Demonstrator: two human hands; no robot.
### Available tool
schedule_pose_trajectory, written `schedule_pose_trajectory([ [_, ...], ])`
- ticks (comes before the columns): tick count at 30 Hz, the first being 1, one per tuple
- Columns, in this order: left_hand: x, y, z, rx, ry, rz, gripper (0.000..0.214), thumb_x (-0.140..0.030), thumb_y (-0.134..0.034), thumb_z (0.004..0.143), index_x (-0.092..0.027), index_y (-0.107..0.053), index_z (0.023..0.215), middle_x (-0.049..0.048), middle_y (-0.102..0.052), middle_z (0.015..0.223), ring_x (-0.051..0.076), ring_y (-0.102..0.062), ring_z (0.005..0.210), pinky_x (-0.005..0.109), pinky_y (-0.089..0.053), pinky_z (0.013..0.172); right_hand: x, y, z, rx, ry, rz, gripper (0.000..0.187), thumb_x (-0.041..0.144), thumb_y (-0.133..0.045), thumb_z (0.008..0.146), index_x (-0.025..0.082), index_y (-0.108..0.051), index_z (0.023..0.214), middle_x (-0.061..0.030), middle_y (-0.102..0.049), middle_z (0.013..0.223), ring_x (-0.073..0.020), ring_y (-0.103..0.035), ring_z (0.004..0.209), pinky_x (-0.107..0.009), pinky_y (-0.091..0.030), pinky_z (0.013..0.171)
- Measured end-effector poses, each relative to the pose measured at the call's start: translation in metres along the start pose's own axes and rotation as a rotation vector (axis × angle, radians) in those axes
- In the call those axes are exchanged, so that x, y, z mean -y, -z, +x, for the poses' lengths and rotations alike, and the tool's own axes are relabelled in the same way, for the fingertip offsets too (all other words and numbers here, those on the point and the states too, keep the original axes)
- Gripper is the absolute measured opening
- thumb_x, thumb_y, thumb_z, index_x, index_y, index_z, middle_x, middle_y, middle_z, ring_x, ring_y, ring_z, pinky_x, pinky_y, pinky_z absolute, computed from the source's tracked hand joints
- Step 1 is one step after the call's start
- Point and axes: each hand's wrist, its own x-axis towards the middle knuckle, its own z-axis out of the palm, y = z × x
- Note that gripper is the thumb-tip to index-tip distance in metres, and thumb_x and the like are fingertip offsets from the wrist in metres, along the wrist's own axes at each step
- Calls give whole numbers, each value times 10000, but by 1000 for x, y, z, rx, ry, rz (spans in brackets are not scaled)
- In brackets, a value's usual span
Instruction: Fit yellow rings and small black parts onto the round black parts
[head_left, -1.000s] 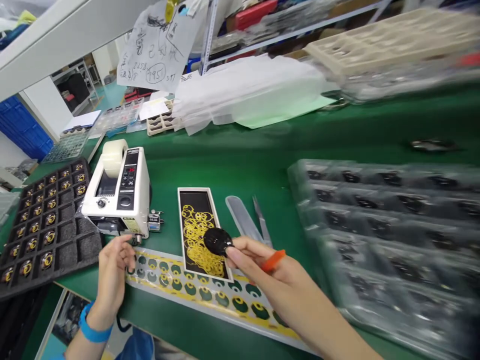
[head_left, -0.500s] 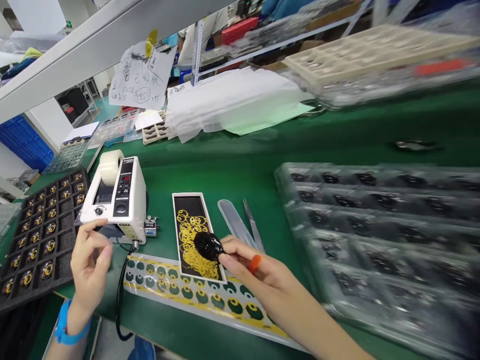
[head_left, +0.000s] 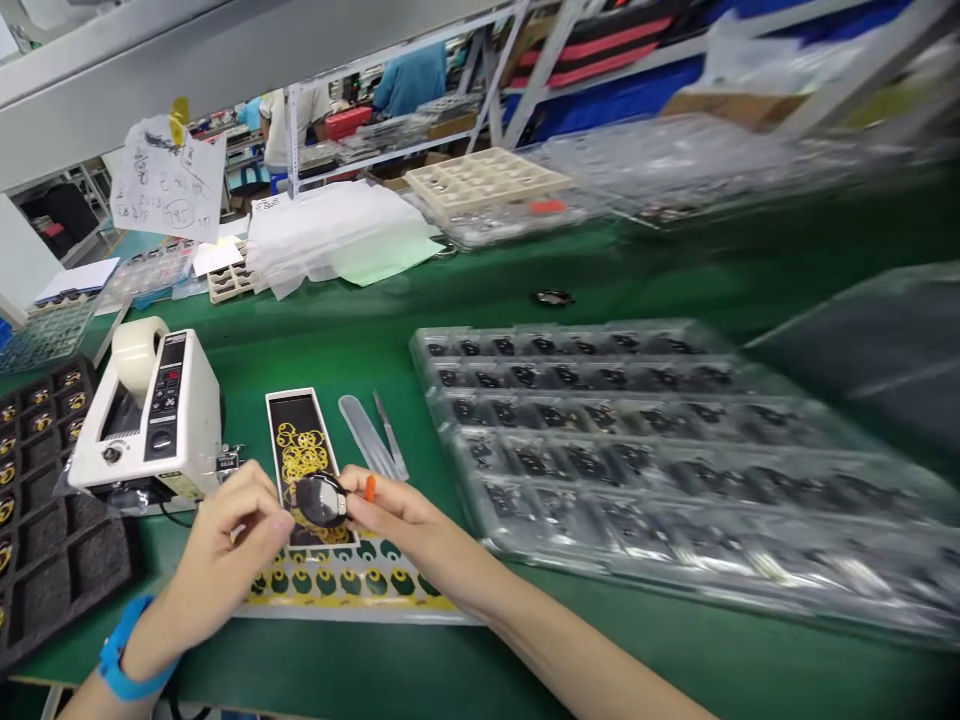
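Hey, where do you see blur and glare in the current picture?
Head view: the clear tray smears toward its right end; head view: glare streaks its near row; head view: the black disc shows a bright reflection, while the tape dispenser looks sharper.

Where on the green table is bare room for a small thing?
Bare green tabletop lies between the white-rimmed rectangular box of yellow rings and white paper sheets. Another lies between the right forearm and the clear plastic compartment tray. Crowded: around the left hand and right hand.
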Motion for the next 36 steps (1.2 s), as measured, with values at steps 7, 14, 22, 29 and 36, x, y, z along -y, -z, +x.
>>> schedule_pose_trajectory([
  [7,16,-10,-1,98,77,56,331,-373,-493,945,-190,-547,673,7,-427,730,150,-398,690,264,-312,599,-2,-1,0,65,26,82,498,669,-556,821,202,-415,718,39,-377,698,-126,-381,669,-271,-335,658],
  [14,13,-12,5,86,142,-85,452,-531,-520,888,-179,-551,606,3,-400,689,146,-397,633,257,-318,554,0,-2,-1,76,31,49,507,681,-541,823,204,-419,700,38,-371,692,-131,-375,668,-273,-332,645],
  [22,18,-13,5,68,148,-101,442,-520,-540,879,-177,-539,600,7,-427,692,149,-422,649,261,-324,568,0,-3,-1,70,14,51,505,691,-544,810,209,-429,715,33,-371,698,-134,-373,673,-274,-348,660],
  [29,21,-13,3,59,128,-67,362,-371,-525,910,-181,-504,604,-10,-397,677,139,-405,645,254,-310,577,-1,-2,-2,80,41,36,487,668,-521,842,205,-428,723,36,-365,699,-129,-351,664,-269,-300,639],
  [36,25,-21,-2,-29,83,202,294,-276,-564,881,-181,-483,616,-19,-395,699,119,-367,596,243,-280,531,-2,-5,-1,71,92,-74,474,650,-460,889,200,-462,741,30,-382,712,-133,-339,666,-266,-274,621],
])
